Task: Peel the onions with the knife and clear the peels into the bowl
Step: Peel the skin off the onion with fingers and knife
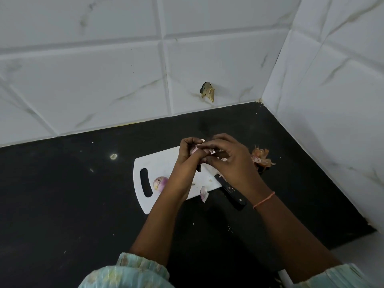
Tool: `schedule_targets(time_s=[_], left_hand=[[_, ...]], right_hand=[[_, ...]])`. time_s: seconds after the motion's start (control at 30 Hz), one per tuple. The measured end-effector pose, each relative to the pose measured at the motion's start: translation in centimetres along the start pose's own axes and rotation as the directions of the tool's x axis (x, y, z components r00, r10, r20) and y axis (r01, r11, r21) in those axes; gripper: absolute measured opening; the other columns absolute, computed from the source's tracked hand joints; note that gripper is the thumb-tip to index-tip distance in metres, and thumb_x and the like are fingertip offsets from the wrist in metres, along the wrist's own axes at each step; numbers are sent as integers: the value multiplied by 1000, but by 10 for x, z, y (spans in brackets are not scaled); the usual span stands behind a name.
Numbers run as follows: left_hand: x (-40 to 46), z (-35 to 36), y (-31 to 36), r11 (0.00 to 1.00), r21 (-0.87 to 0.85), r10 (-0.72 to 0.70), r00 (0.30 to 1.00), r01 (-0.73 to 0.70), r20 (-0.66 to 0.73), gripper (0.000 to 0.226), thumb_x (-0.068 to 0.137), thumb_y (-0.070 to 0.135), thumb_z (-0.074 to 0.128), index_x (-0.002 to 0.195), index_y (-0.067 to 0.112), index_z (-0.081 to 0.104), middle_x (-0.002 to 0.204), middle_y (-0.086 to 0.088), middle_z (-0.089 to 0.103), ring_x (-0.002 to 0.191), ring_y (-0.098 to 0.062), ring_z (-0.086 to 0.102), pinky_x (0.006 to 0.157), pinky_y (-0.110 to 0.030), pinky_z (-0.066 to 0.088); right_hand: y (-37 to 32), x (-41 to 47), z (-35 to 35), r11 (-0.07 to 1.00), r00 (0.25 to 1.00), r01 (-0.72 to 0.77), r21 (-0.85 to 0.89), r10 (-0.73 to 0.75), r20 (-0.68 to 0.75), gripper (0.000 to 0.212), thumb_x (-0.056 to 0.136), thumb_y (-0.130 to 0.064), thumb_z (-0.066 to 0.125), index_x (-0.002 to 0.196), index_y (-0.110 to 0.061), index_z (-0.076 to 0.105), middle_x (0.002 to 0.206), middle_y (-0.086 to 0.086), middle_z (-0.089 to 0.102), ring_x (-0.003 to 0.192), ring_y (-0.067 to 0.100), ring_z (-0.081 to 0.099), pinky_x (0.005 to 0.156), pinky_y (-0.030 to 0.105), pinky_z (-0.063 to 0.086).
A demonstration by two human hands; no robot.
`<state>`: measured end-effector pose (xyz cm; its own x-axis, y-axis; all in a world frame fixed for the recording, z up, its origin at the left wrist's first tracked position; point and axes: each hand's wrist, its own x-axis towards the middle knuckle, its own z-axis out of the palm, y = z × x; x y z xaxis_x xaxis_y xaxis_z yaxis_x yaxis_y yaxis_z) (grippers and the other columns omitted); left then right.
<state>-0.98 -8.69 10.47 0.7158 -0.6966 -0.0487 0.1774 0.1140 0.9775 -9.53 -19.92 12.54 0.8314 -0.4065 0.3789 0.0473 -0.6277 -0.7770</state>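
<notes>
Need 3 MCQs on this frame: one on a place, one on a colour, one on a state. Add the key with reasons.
1. Where does the peeled onion lie?
A. On the cutting board, near its handle slot
B. On the counter by the wall
C. In a bowl

2. What colour is the cutting board?
A. Green
B. White
C. Wood brown

3. What is the state of the knife?
A. Held in the right hand
B. Lying down, its handle off the board's edge on the black counter
C. Standing in a block

Key: 1 A, the onion sits just right of the slot. 2 B, the board is plain white against the dark counter. 3 B, both the left hand and the right hand work a second onion above the board, while the knife lies under the right wrist.
</notes>
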Motion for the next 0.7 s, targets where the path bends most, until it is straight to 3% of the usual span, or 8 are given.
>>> schedule_targets(time_s=[0.13,0.4,0.47,0.6,0.7], left_hand=[[6,-3,-1,1000,-9,-30,998,30,-48,22,78,26,53,100,23,54,96,8,66,75,-8,56,61,-25,40],[6,1,1,998,-48,-49,994,44,-99,26,74,24,44,98,23,54,108,-2,61,81,-11,54,61,-26,38],[5,2,0,990,-135,-45,993,31,-105,27,75,21,43,99,19,53,108,-5,60,83,-15,53,60,-26,37],[3,1,4,894,-444,-106,990,53,-94,17,85,12,43,98,13,54,100,-10,58,76,-19,53,56,-27,38],[2,-1,7,815,-571,-166,984,97,-70,20,96,8,36,98,12,55,93,-9,63,71,-22,53,58,-28,39]], right_hand=[[1,3,-1,1000,996,-21,6,22,-87,16,82,-12,77,98,-11,77,92,-4,71,87,9,67,79,32,57],[3,3,2,998,980,-31,-58,19,-200,5,86,-7,71,91,-8,73,86,-1,70,80,8,66,74,30,56],[3,2,5,993,961,-118,15,118,-251,5,84,-7,73,88,-10,72,83,-2,71,78,9,68,74,31,57],[8,3,1,858,855,-297,419,434,-282,10,82,-5,75,77,-7,68,75,8,73,74,23,74,72,39,60],[24,2,-8,856,783,-386,343,501,-368,12,81,-5,77,79,-5,65,76,6,72,74,19,73,68,27,59]])
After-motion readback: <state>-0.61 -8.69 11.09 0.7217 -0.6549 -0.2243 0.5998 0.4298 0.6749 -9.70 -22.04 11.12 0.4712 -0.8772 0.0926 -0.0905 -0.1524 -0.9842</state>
